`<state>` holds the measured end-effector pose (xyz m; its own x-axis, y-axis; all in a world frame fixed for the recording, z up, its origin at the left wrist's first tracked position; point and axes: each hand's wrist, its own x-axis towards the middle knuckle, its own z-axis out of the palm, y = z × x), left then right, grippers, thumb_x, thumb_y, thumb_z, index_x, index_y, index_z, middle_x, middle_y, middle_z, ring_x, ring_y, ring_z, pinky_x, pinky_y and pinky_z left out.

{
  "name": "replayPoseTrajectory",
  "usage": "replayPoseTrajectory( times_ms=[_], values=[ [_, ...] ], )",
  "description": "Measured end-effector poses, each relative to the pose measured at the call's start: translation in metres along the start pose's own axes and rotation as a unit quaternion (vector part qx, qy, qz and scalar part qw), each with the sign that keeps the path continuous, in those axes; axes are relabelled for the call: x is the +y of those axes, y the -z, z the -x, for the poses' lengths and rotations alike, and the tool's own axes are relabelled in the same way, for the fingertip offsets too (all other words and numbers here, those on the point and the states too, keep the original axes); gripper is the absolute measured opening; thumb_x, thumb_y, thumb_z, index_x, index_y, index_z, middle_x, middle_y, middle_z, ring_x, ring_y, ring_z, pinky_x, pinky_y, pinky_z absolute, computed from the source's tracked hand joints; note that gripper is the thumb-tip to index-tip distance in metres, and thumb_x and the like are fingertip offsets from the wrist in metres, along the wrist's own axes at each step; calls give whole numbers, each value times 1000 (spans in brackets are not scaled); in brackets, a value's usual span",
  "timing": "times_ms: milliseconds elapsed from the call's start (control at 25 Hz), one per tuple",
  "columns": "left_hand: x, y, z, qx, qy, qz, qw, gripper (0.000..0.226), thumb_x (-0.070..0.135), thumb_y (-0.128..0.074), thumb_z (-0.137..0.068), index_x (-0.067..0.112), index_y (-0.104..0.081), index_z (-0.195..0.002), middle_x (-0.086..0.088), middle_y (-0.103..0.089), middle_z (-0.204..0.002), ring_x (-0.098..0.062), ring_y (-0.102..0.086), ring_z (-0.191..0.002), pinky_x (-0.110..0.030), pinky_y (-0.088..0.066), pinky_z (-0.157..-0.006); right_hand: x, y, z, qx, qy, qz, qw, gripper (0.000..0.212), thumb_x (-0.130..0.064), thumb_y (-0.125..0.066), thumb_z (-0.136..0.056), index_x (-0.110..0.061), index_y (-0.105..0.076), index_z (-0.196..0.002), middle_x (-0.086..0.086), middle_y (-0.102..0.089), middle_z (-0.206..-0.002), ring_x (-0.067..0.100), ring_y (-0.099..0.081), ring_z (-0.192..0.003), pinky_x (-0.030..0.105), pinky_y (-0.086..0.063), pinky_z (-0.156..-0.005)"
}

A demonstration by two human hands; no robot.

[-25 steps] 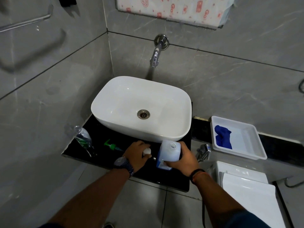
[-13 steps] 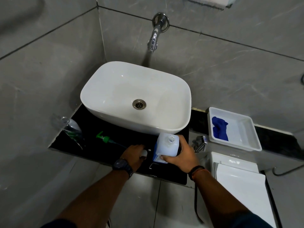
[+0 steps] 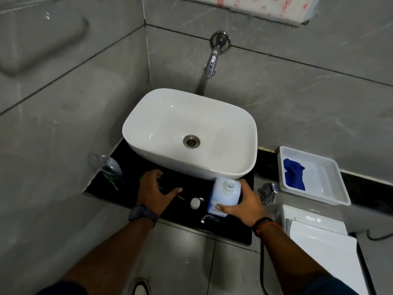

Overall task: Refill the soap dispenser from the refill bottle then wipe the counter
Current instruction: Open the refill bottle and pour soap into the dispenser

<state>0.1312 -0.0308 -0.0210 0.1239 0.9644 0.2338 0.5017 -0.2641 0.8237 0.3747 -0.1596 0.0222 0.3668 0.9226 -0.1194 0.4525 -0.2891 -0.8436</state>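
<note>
The pale blue refill bottle (image 3: 225, 193) stands uncapped on the black counter (image 3: 187, 218), in front of the white basin. My right hand (image 3: 244, 204) is wrapped around its right side. Its white cap (image 3: 195, 203) lies on the counter just to the left. My left hand (image 3: 155, 191) hovers with fingers spread over the green pump head (image 3: 162, 186), which is mostly hidden beneath it. The clear soap dispenser bottle (image 3: 110, 170) stands open at the counter's far left corner. A blue cloth (image 3: 294, 174) lies in a white tray.
The white basin (image 3: 191, 133) fills most of the counter, with a chrome tap (image 3: 211, 62) on the wall above. The white tray (image 3: 323, 188) sits on a ledge to the right, near a chrome valve (image 3: 268, 192) and a white toilet tank (image 3: 319, 241).
My left hand has let go of the white cap on the counter and moved left over the green pump head. The right hand still grips the refill bottle.
</note>
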Motion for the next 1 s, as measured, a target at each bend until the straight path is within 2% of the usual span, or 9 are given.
replayPoseTrajectory(
  times_ms=[160, 280, 480, 600, 680, 800, 1000],
  values=[
    [-21, 56, -22, 179, 42, -110, 977, 70, 36, -92, -43, 3, -50, -88, -20, -53, -88, -36, -50, -84, -45, -43, -72, -26, 0, 0, 4, 25, 12, 1000, 69, -45, -90, -47, -44, -52, -105, -18, -67, -95, -7, -61, -86, 17, -51, -70],
    [-31, 83, -33, 218, 79, -167, 958, 70, 30, -92, -41, 0, -49, -88, -27, -53, -89, -43, -49, -89, -51, -39, -74, -55, -1, 1, 46, 74, -4, 996, 63, -48, -87, -46, -34, -51, -96, -14, -65, -88, 1, -63, -80, 25, -55, -64],
    [-46, 94, -43, 224, 146, -93, 959, 95, 23, -92, -40, 5, -41, -118, -27, -47, -120, -43, -45, -109, -52, -41, -87, -106, -5, -13, 100, 138, -33, 985, 62, -47, -88, -45, -34, -49, -91, -17, -63, -86, 2, -62, -79, 13, -49, -59],
    [-58, 93, -57, 165, 179, -40, 969, 102, 20, -92, -45, 7, -38, -130, -23, -45, -132, -38, -44, -121, -50, -38, -99, -127, -9, -24, 98, 140, -38, 985, 62, -41, -91, -47, -36, -48, -91, -18, -64, -89, 0, -61, -81, 11, -48, -63],
    [-65, 91, -67, 119, 195, -12, 974, 88, 18, -91, -49, 4, -46, -124, -23, -51, -128, -37, -49, -118, -48, -40, -99, -136, -13, -29, 94, 137, -44, 985, 62, -39, -91, -48, -36, -48, -92, -19, -63, -90, 0, -61, -84, 13, -49, -66],
    [-65, 90, -71, 86, 184, 0, 979, 63, 15, -90, -52, 1, -57, -103, -24, -61, -110, -38, -58, -102, -48, -47, -88, -144, -18, -31, 96, 140, -53, 984, 62, -39, -91, -49, -38, -47, -93, -23, -62, -92, 0, -60, -88, 13, -49, -68],
    [-25, 90, -77, 139, 115, 29, 983, 70, 16, -91, -48, 5, -59, -110, -24, -55, -113, -37, -54, -104, -41, -45, -90, -165, -11, -29, 109, 141, -64, 982, 62, -40, -90, -49, -42, -46, -93, -25, -59, -94, 1, -59, -89, 22, -54, -70]
  ],
)
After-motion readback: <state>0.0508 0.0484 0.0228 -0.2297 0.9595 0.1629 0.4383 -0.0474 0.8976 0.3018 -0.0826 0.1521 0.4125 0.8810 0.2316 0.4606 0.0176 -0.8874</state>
